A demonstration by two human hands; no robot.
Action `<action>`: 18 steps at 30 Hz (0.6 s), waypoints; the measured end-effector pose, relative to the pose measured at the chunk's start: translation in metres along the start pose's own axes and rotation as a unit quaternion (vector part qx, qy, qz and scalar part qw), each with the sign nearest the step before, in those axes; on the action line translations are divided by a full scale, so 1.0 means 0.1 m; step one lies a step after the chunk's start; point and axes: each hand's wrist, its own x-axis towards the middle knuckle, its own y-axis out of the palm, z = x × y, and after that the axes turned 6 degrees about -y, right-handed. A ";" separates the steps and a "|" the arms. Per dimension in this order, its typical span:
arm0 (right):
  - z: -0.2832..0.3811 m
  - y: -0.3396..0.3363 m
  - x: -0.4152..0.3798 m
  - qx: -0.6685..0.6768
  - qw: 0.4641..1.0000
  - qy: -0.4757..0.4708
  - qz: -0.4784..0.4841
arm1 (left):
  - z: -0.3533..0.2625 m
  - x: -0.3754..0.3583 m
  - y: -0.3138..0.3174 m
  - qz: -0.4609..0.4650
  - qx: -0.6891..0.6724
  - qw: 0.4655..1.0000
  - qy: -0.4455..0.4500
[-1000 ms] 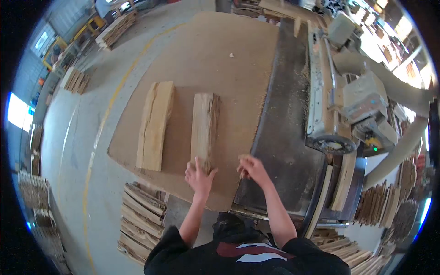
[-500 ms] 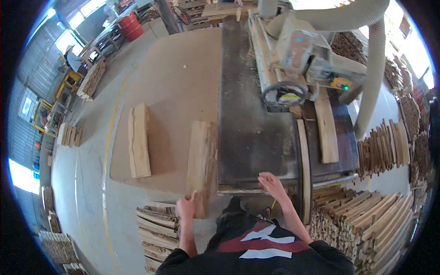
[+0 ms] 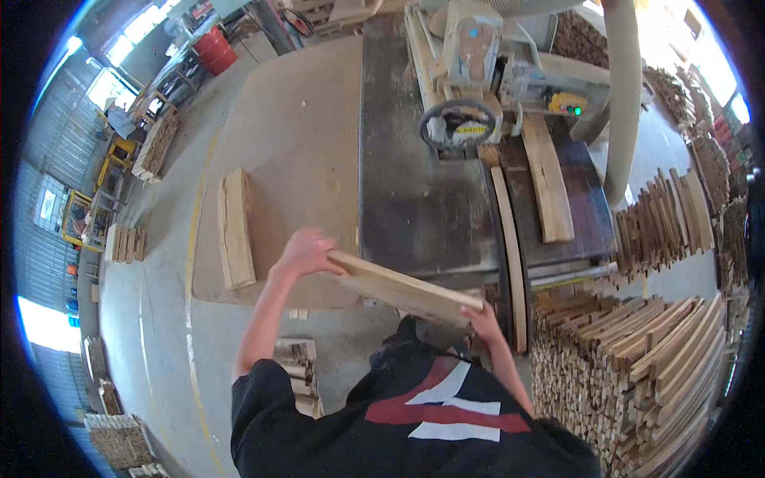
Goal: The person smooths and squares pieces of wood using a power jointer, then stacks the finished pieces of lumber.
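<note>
A wooden board [image 3: 406, 291] is held across the front of my body, its left end higher in the view than its right. My left hand [image 3: 306, 253], a little blurred, is closed on the left end. At the other end, my right hand [image 3: 483, 323] grips near the corner. Beyond the board lies the dark metal table [image 3: 426, 215] of a saw machine [image 3: 470, 72] with a black handwheel [image 3: 457, 126]. A long narrow strip of wood [image 3: 510, 255] lies along the slot right of that table.
Another board [image 3: 236, 229] lies on the brown side table [image 3: 295, 151]. A plank [image 3: 547, 179] rests on the machine's right bed. Stacked strips [image 3: 621, 358] stand at my right, and more boards [image 3: 299, 374] are below left. A person [image 3: 121, 119] is at the far left.
The board has come off the brown table and turned crosswise in front of me. My left hand has moved up with it, and my right hand has taken its other end.
</note>
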 end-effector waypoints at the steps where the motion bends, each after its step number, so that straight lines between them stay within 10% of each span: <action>1: -0.24 -0.01 -0.03 0.031 0.999 0.007 -0.039 | -0.02 0.24 0.07 -0.028 0.019 0.999 0.039; 5: -0.51 0.05 -0.13 0.267 0.939 0.169 -0.132 | -0.65 1.21 0.97 -0.246 -0.058 0.965 -0.074; 11: -0.60 0.11 -0.08 0.464 0.876 0.047 -0.123 | -2.79 0.87 1.68 -0.279 -0.281 0.871 -0.291; 18: -0.62 -0.07 -0.14 0.527 0.840 0.104 -0.078 | -3.59 1.05 1.94 -0.226 -0.303 0.882 -0.281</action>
